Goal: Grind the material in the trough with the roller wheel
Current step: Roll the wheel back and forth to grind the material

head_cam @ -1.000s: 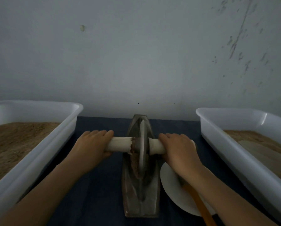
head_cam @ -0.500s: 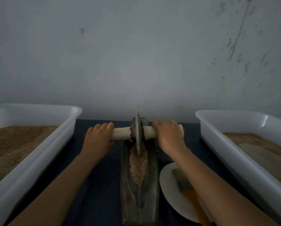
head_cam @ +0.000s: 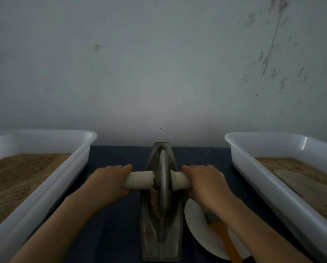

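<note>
A narrow boat-shaped metal trough (head_cam: 161,242) lies lengthwise in the middle of the dark blue table. A grey metal roller wheel (head_cam: 164,181) stands upright in its groove, about midway along. Brown ground material (head_cam: 155,198) shows beside the wheel on its left. A pale axle handle (head_cam: 138,180) runs through the wheel. My left hand (head_cam: 106,182) grips the left end of the handle. My right hand (head_cam: 206,184) grips the right end.
A white tub (head_cam: 45,188) with brown powder stands at the left, another white tub (head_cam: 269,188) with powder at the right. A white plate (head_cam: 198,228) holding an orange-handled brush (head_cam: 225,242) lies just right of the trough, under my right forearm. A wall rises behind.
The wheel rolled to the trough's far end, uncovering the material, then came back toward me to the middle. Both hands kept their grip on the handle.
</note>
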`<state>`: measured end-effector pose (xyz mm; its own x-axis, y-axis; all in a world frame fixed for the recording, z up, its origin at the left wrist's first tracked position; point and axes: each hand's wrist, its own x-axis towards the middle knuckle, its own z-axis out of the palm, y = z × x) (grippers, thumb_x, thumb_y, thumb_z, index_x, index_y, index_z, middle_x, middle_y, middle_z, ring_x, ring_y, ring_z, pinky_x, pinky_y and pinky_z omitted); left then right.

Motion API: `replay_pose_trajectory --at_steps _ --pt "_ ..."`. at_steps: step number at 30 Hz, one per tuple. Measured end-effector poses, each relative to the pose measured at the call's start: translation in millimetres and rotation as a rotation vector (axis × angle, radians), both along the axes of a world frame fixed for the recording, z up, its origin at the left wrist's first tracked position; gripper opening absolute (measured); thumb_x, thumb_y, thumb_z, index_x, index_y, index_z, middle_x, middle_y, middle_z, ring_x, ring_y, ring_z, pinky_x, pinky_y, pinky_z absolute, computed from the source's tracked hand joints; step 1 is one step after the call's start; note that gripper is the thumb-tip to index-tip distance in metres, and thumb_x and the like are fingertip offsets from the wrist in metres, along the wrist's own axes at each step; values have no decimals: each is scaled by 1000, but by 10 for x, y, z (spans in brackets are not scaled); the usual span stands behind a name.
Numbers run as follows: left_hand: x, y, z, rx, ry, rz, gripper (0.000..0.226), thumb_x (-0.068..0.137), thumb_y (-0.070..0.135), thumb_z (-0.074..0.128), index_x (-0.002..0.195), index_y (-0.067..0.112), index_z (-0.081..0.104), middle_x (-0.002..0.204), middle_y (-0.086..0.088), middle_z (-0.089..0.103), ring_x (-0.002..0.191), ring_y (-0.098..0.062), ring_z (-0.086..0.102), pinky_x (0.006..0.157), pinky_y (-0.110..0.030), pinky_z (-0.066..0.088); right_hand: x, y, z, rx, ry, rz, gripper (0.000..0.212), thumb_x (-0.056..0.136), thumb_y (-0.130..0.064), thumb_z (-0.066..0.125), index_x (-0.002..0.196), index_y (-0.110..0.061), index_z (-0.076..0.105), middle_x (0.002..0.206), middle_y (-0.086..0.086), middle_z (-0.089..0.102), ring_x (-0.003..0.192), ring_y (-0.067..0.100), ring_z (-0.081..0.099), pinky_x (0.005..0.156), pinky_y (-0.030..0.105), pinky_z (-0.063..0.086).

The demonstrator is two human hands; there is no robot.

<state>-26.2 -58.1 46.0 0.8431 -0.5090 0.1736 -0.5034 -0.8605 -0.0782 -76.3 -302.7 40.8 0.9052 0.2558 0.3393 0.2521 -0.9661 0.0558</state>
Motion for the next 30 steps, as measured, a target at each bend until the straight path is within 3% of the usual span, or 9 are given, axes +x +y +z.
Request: replay_pose_trajectory --at_steps 3,6,11,16,22,26,30 --pt "38 -1 32 24 145 -3 33 86 39 58 111 26 40 116 7 54 104 -10 54 86 -23 40 36 -18 55 -16 126 10 16 86 -35 57 100 -28 56 99 -6 63 92 15 60 52 18 21" --pt "90 -42 -8 30 23 16 31 86 41 56 106 27 38 118 6 54 106 -13 53 84 -26 38 118 -16 48 -3 154 5 19 86 -36 58 103 -27 55 100 -4 63 91 16 60 63 23 30" --pt "332 -145 -131 -11 -232 35 36 85 45 54 111 25 38 117 7 53 107 -15 53 78 -28 31 339 -38 -16 11 -6 -62 12 88 -29 53 99 -25 52 100 -2 63 91 21 59 68 29 29" --pt "511 -187 -190 -121 -231 79 33 85 41 56 107 23 40 113 3 54 103 -18 52 82 -31 35 609 -10 8 -77 -135 -94 13 90 -23 50 102 -21 51 103 1 63 96 23 57 69 32 24" --pt "398 -181 -167 -100 -244 55 32 86 43 54 107 24 39 112 5 54 102 -16 53 83 -29 36 499 -32 -16 -45 -110 -56 15 88 -26 53 102 -22 52 101 0 63 93 22 58 70 31 26" --pt "222 -116 -85 -5 -182 18 30 85 43 53 104 26 39 111 7 55 100 -13 55 74 -25 32 259 -43 -64 4 -40 -33 17 86 -31 56 100 -23 51 100 -1 63 90 20 59 67 28 29" --pt "61 -97 37 60 39 30 32 85 39 55 110 25 42 114 5 56 103 -13 56 82 -26 42 88 -29 13 13 97 -26 19 85 -36 57 100 -26 53 100 -3 63 90 17 59 64 25 31"
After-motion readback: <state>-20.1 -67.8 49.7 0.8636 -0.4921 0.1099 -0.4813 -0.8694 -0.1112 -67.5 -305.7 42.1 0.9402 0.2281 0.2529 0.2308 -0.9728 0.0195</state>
